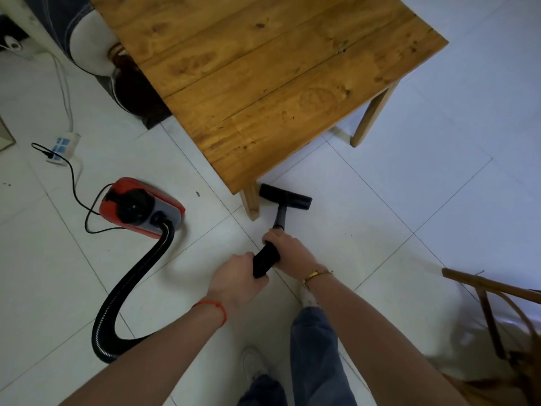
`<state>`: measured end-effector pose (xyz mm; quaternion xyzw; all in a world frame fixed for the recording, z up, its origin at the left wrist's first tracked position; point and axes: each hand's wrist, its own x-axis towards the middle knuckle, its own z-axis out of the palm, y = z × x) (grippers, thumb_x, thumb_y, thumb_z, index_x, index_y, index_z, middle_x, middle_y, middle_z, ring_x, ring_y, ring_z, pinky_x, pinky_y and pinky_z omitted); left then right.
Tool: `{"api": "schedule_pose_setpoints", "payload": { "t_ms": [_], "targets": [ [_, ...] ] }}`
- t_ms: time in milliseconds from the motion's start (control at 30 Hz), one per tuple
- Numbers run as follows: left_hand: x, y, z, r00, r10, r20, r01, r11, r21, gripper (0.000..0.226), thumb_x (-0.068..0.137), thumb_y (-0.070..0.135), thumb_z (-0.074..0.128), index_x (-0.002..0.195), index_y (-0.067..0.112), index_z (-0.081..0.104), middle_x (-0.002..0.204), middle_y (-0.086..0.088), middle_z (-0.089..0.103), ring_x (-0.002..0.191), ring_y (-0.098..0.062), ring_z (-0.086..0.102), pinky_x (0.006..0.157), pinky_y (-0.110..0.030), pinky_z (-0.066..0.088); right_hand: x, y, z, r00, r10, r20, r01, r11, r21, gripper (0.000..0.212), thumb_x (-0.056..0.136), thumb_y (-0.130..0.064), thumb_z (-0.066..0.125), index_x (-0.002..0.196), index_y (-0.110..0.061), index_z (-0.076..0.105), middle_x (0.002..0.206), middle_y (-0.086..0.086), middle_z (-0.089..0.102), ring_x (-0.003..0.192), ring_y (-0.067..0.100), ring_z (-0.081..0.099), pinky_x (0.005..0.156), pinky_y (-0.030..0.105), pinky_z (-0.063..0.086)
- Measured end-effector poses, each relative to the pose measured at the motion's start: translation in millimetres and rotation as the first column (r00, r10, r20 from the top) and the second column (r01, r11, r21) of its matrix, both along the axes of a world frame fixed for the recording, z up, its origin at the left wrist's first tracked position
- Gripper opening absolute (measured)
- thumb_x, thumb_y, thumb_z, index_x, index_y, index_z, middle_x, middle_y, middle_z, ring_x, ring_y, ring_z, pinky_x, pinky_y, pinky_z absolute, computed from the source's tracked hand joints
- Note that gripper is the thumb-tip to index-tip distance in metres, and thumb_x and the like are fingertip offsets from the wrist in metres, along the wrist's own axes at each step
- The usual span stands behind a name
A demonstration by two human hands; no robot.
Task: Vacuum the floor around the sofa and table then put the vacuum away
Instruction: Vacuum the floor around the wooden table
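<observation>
Red canister vacuum (140, 205) on white tile, black floor nozzle (285, 196) beside wooden table (263, 83) leg

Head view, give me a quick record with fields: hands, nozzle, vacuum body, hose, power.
hands: left hand and right hand both grip the black wand
nozzle: floor head on the tiles beside the table leg
vacuum body: red canister on the floor, left of the table
hose: black hose loops from canister toward the hands
power: cord runs to power strip

The white tiled floor (366, 259) is carrying the wooden bench (263, 68); left of the bench are sitting the red vacuum (140, 205) and power strip (63, 148), the brush head (285, 196) lying beside its near leg.
</observation>
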<state>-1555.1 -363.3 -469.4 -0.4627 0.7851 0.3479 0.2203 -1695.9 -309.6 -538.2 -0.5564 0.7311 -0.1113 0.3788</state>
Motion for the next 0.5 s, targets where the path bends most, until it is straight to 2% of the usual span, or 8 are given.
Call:
{"api": "schedule_pose_setpoints", "payload": {
  "t_ms": [167, 333, 500],
  "targets": [
    [-66.1, -17.9, -14.4, 0.995, 0.088, -0.042, -0.088, 0.996, 0.004, 0.023, 0.084, 0.032, 0.059, 0.101, 0.017, 0.056, 0.085, -0.002, 0.065, 0.074, -0.021, 0.065, 0.068, -0.032, 0.056, -69.7, -27.5, -13.4, 0.998, 0.055, -0.017, -0.055, 0.998, 0.008, 0.034, 0.085, -0.009, 0.065, 0.117, -0.007, 0.053, 0.123, 0.011, 0.050, 0.099, 0.032, 0.060, 0.086, 0.037, 0.049],
    [-149.9, -39.1, -25.8, 0.986, 0.146, -0.085, -0.149, 0.988, -0.040, 0.024, 0.084, 0.032, 0.059, 0.101, 0.015, 0.057, 0.083, -0.001, 0.064, 0.070, -0.019, 0.061, 0.061, -0.028, 0.049, -155.7, -59.3, -19.5, 0.996, 0.077, -0.052, -0.077, 0.997, 0.011, 0.032, 0.085, -0.008, 0.064, 0.115, -0.006, 0.054, 0.123, 0.013, 0.051, 0.095, 0.035, 0.060, 0.080, 0.040, 0.049],
    [-226.2, -60.2, -38.4, 0.968, 0.216, -0.130, -0.223, 0.974, -0.043, 0.023, 0.084, 0.031, 0.059, 0.097, 0.013, 0.055, 0.083, -0.004, 0.064, 0.075, -0.024, 0.065, 0.063, -0.032, 0.053, -233.4, -90.0, -23.2, 0.992, 0.096, -0.085, -0.093, 0.995, 0.030, 0.031, 0.086, -0.010, 0.063, 0.114, -0.006, 0.053, 0.121, 0.013, 0.051, 0.091, 0.036, 0.062, 0.079, 0.042, 0.052]
  ]
}}
